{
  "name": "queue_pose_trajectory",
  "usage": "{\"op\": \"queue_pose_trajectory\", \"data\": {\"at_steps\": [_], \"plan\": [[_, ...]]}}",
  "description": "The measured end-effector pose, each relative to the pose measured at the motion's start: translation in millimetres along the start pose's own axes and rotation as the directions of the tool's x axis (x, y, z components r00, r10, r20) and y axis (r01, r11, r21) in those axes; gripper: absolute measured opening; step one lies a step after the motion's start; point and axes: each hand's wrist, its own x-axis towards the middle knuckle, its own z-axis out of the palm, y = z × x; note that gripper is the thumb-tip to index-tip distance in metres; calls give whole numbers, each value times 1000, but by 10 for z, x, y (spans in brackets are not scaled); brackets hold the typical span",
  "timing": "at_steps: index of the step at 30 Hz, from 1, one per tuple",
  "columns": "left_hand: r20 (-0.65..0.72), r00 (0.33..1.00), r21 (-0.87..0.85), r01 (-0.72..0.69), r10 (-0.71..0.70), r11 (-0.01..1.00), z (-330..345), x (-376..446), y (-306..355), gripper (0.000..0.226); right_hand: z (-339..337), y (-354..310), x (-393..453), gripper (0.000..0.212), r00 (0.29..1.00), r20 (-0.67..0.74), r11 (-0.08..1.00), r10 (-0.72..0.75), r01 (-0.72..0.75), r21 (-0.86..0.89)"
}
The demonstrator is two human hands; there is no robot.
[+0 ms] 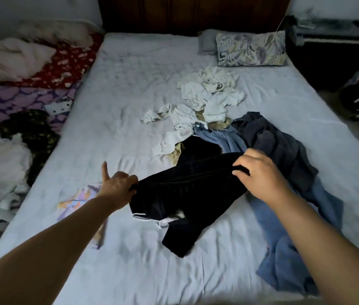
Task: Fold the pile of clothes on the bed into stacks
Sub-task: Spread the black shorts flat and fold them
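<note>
Black trousers (187, 194) hang stretched between my two hands above the bed (130, 95). My left hand (117, 186) grips one end of the waistband, its index finger sticking up. My right hand (260, 172) grips the other end. One dark leg trails down onto the sheet toward me. Behind lies the pile: light blue jeans (288, 238) on the right, a dark grey garment (277, 144) beside them, and several white and cream pieces (207, 100) farther back. A small pastel patterned cloth (79, 201) lies flat under my left wrist.
A leaf-print pillow (251, 49) lies at the wooden headboard (191, 14). Heaped bedding and patterned blankets (31, 84) fill the left side beyond the mattress edge. A dark cabinet (328, 56) stands at the back right.
</note>
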Motion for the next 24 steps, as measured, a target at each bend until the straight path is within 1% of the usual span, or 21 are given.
{"op": "queue_pose_trajectory", "data": {"at_steps": [2, 4, 7, 9, 11, 13, 14, 15, 16, 17, 19, 21, 22, 24], "plan": [[7, 998, 29, 68, -69, 997, -13, -153, 11, 17, -57, 2, -42, 13, 1000, 18, 1000, -12, 12, -6], [18, 997, -1, 78, -78, 997, -28, -281, 50, 22, -100, 10, -72, 12, 999, 33, 1000, -25, 25, -10], [34, 999, -80, 8, -5, 997, -110, -423, 144, 30, -190, 53, -82, 13, 999, 42, 1000, 9, -9, -5], [67, 996, -47, -48, 51, 998, -170, -493, 202, 27, -270, 93, -90, 14, 998, 62, 999, 31, -30, -16], [139, 986, 11, -95, 92, 995, -160, -544, 194, 27, -344, 128, -95, 15, 998, 49, 999, 33, -32, -16], [278, 957, 36, -93, 79, 995, -100, -627, 178, 40, -421, 146, -109, 15, 999, 18, 999, 33, -34, 11], [341, 939, 32, -68, 53, 997, -52, -668, 180, 48, -456, 148, -110, 14, 1000, 5, 999, 27, -27, 22], [367, 930, 23, -48, 36, 999, -6, -702, 205, 53, -477, 148, -104, 12, 1000, 7, 999, 15, -15, 28], [351, 936, 1, -36, 33, 999, 20, -725, 271, 53, -499, 147, -100, 11, 1000, 17, 999, -5, 5, 32], [288, 956, -47, -37, 49, 998, 27, -738, 363, 49, -510, 140, -100, 10, 999, 36, 999, -25, 24, 34], [124, 988, -202, -61, 87, 977, 5, -722, 632, 44, -530, 128, -107, 9, 996, 69, 998, -54, 52, 33], [6, 989, -378, -134, 147, 916, -43, -665, 963, 57, -542, 115, -126, 9, 994, 85, 998, -63, 61, 29], [-39, 985, -425, -170, 169, 889, -73, -629, 1137, 56, -558, 103, -142, 10, 994, 91, 998, -63, 61, 23], [-126, 973, -469, -232, 195, 852, -159, -553, 1498, 45, -604, 85, -168, 11, 993, 102, 998, -63, 61, 14]]}}
